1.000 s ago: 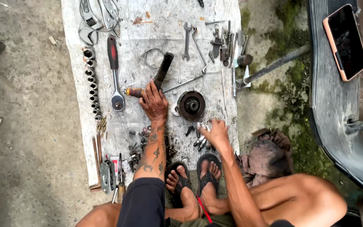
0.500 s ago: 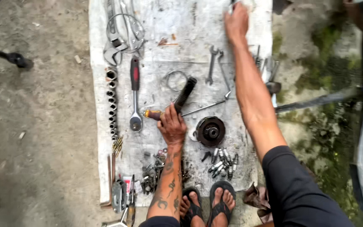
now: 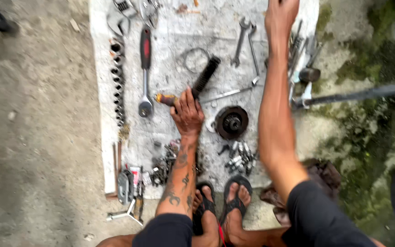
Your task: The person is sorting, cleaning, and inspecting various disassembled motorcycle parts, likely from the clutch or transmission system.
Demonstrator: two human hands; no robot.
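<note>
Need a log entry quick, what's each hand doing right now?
Left hand: closed on a tool with an orange handle.
Right hand: stretched to the cloth's far edge; grip cannot be told.

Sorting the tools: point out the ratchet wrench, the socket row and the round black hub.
ratchet wrench (image 3: 145, 68), head view, on its shaft below the red grip.
socket row (image 3: 118, 82), head view, mid-row.
round black hub (image 3: 231, 122), head view, its centre.
</note>
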